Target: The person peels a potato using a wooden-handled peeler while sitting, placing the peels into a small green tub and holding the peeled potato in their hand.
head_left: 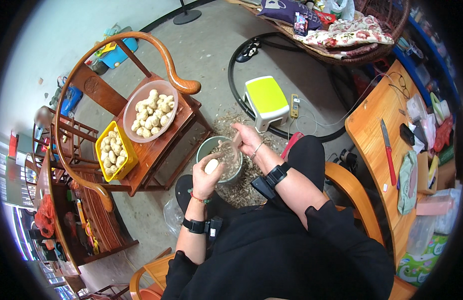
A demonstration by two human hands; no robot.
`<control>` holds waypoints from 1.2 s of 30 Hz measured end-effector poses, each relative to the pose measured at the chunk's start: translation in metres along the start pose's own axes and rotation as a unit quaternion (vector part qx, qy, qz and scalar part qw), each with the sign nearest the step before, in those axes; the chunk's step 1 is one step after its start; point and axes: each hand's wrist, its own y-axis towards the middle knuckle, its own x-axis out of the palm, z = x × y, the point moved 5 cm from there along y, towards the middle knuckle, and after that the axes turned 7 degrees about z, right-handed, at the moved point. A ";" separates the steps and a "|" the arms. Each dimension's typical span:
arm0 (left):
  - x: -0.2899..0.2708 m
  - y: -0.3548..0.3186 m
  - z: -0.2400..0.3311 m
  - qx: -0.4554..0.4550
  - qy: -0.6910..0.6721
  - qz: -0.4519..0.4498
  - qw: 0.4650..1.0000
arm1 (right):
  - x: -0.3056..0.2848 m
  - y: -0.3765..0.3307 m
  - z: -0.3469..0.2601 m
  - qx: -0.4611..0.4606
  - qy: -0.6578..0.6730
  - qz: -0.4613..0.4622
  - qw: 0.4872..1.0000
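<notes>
My left hand (pixel 205 176) grips a pale peeled potato (pixel 211 166) just above a grey bucket (pixel 205 148) that holds peelings. My right hand (pixel 246 139) holds a small peeler (pixel 236 143) over the same bucket, its tip near the potato. Both wrists wear black bands. On the wooden armchair seat (pixel 161 137) to my left stand a pink bowl (pixel 129 112) of peeled potatoes and a yellow basket (pixel 99 145) with more potatoes.
Peelings lie scattered on the concrete floor around the bucket. A white stool with a green top (pixel 265 101) stands beyond it. A wooden table (pixel 376 125) at my right carries a red-handled knife (pixel 388 152), bags and boxes. A wicker seat with cushions is at the far top.
</notes>
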 end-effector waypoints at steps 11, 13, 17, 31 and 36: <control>-0.018 0.006 -0.015 -0.061 0.097 0.151 0.982 | 0.005 -0.014 -0.001 0.021 0.003 0.005 1.000; -0.022 0.009 -0.017 -0.051 0.134 0.141 0.980 | 0.006 -0.016 -0.009 -0.035 -0.047 0.003 0.998; -0.002 0.002 -0.024 -0.278 -0.244 0.066 0.927 | -0.003 -0.004 -0.023 -0.133 -0.070 0.046 0.987; 0.006 -0.005 -0.047 -0.251 -0.074 0.081 0.962 | 0.030 -0.050 -0.068 -0.457 -0.350 0.116 0.810; 0.014 -0.009 -0.032 -0.317 -0.165 0.043 0.933 | 0.000 -0.036 -0.098 -0.493 -0.369 0.214 0.758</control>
